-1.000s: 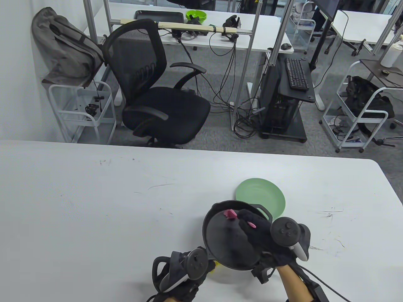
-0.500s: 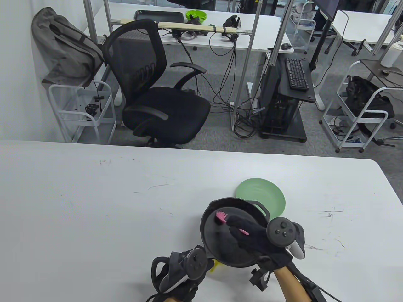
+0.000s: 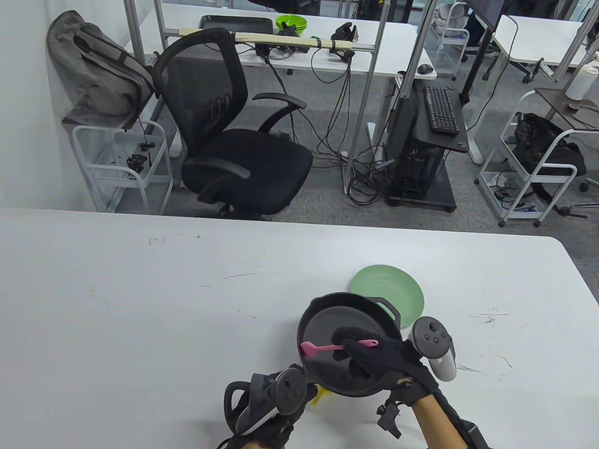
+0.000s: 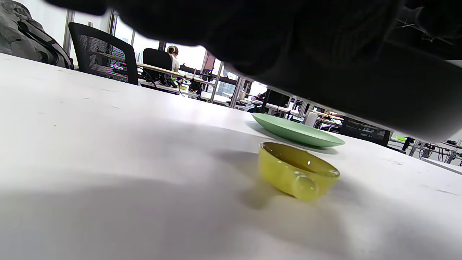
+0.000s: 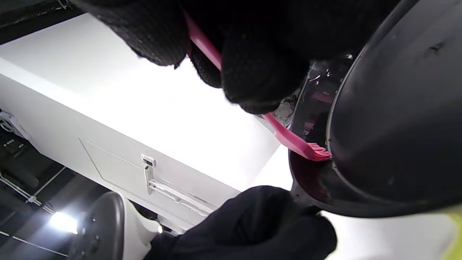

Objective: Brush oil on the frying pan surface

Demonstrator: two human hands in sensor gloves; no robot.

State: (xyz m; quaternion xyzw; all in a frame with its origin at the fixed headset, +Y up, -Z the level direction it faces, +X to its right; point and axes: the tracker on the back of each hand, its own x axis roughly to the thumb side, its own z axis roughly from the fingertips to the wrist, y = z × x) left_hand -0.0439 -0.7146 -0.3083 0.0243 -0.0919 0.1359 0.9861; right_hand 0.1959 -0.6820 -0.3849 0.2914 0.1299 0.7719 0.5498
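Right hand (image 3: 374, 358) over the frying pan (image 3: 327, 327), fingers clenched round the handle of a pink brush (image 3: 327, 348); bristle end at the pan's left rim, right wrist view shows bristles (image 5: 317, 153) touching the inner wall

Left hand (image 3: 266, 411) at the near edge of the worktop (image 3: 140, 304), at the pan's handle side. Appears to grip the pan and hold it up, since left wrist view shows the dark pan underside (image 4: 361, 94) clear of the worktop. Fingers hidden, so grip is my reading

Pan sits near the worktop's near edge, right of centre. Yellow oil dish (image 4: 296, 169) on the worktop beneath it; green plate (image 3: 398, 290) just beyond, toward the far edge

Risks, as I judge them:
- brush is right at the rim; a stroke running wide could slip off and flick oil onto the worktop
- pan is held raised in one hand; brush pressure could tip it
- lowering the pan blind could knock the dish and spill oil

No brand, label or legible writing seen on anything
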